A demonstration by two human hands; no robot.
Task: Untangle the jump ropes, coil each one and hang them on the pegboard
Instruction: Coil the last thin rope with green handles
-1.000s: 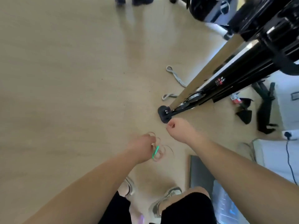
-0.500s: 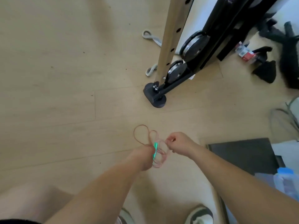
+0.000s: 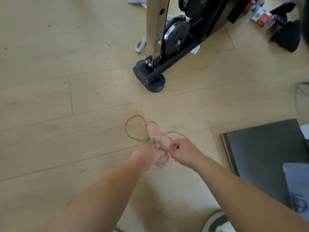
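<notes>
A shoe point(image 3: 217, 221) is seen nearest, at the right. Over the floor point(image 3: 50, 131), a pink rope point(image 3: 164, 163) is gripped in the left hand point(image 3: 148, 153), fingers curled round its coils beside a green tip point(image 3: 148, 138). One strand is pinched by the right hand point(image 3: 185, 153). Loops are spread just beyond. A black stand foot point(image 3: 150, 79) is set farther off.

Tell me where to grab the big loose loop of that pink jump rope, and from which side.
On the pink jump rope, probably take the big loop near its base, beside the green handle tip, where its strands meet at the left hand. Come from the left: that loop fans out open over the floor there, while the right hand pinches a strand on the other side.
</notes>
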